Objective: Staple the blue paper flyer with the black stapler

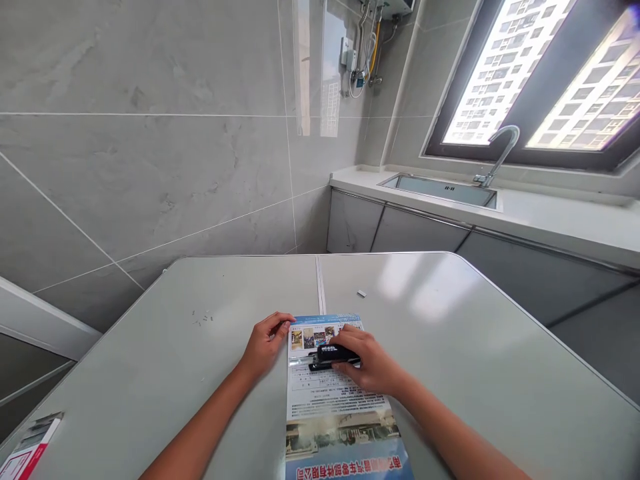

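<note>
Clock positions are read from the stapler, with twelve at the table's far edge. Stapler [337,354], one, black with pale lettering on top: lying across the upper part of the printed sheet, nose toward nine o'clock; whether its jaws take in the paper cannot be told. Printed sheet [340,403], one visible on top, any others beneath it not distinguishable: four small photographs showing near its far edge, one wide landscape band lower down, one line of red lettering, upside down, toward six o'clock. Hands, two, bare. Right hand [369,360], at three o'clock: closed round the stapler's rear half, thumb on the near side, fingers over the far side. Left hand [267,343], at nine o'clock: fingers bent and close together, tips at the sheet's far left corner; pinching or merely pressing cannot be told. Table [435,373], one, pale, with one seam running toward twelve. Small grey strip [361,293], one, at one o'clock, apart from the sheet. Loose grey bits [201,317], several, too small to count surely, between nine and ten. Red-and-white printed item [33,447], one, partly in view, between eight and nine. Sink [445,189], one, and faucet [503,157], one, both at one o'clock.
</note>
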The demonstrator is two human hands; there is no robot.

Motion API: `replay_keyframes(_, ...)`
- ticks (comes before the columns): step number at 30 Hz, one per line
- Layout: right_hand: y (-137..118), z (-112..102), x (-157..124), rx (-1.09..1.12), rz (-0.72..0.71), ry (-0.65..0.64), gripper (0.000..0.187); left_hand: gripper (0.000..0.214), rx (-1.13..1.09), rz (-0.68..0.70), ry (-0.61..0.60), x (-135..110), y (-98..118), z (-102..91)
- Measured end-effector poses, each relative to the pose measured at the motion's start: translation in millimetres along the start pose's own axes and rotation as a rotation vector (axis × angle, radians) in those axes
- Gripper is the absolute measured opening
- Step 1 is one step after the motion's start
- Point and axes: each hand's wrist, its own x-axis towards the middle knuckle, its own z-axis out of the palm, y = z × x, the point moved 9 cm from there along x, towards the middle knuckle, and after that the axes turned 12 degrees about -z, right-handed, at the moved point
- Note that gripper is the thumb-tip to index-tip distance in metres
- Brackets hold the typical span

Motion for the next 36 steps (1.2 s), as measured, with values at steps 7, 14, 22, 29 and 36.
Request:
replay_keyframes(7, 26, -2, -7, -0.06, 0.151, 0.077, 0.034, 0.032, -0.009, 0.055, -0.043, -3, 7, 4.3)
replay_keyframes(14, 28, -5, -8, -0.068, 0.167, 0.103, 0.031, 0.02, 0.071, 0.14, -0.095, -10, 15, 14.8)
replay_keyframes(22, 29, 4, -9, -0.074, 0.16, 0.061, 0.032, 0.018, 0.072, 0.181, -0.145, -14, 24, 23.0)
replay_keyframes(29, 28, 6, -7, -0.09, 0.127, 0.052, 0.03, 0.014, 0.158, 0.262, -0.158, -18, 33, 28.3)
replay_keyframes(36, 21, 3, -5, -0.102, 0.094, 0.038, 0.022, 0.014, 0.183, 0.274, -0.202, -20, 35, 30.5)
